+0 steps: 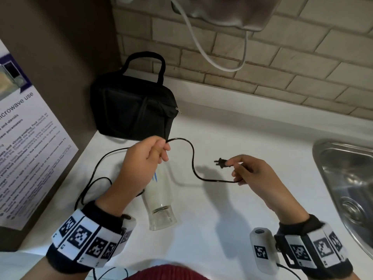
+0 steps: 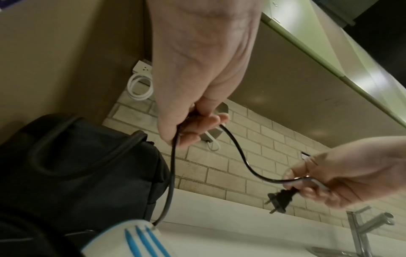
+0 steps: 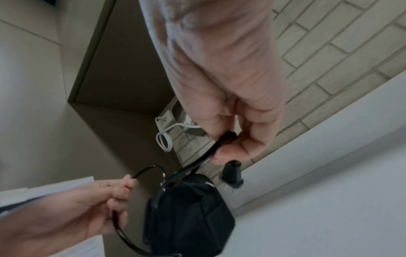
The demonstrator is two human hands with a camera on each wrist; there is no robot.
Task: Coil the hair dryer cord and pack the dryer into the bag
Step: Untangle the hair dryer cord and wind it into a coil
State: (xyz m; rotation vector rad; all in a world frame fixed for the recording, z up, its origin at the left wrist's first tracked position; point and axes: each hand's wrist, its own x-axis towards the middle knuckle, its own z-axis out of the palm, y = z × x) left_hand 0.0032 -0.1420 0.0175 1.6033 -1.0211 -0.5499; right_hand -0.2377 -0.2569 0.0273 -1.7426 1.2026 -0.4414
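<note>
Cord (image 1: pixel 192 158) is pinched mid-length by left hand (image 1: pixel 144 158); its plug (image 1: pixel 221 163) end is pinched by right hand (image 1: pixel 254 174), hands held apart above the counter (image 1: pixel 232 199). The white dryer (image 1: pixel 159 199) lies on the counter under the left hand, near the shut black bag (image 1: pixel 131 110).

Risks, as judged: slack loops at the left may be snagged or tangled during coiling; the dryer may be dragged by cord tension. The bag's zip appears closed, so packing is blocked until it is opened. A sink (image 1: pixel 347 178) is set at the right; a printed notice (image 1: pixel 26 138) stands at the left.

Soft overhead light (wrist views blurred)
</note>
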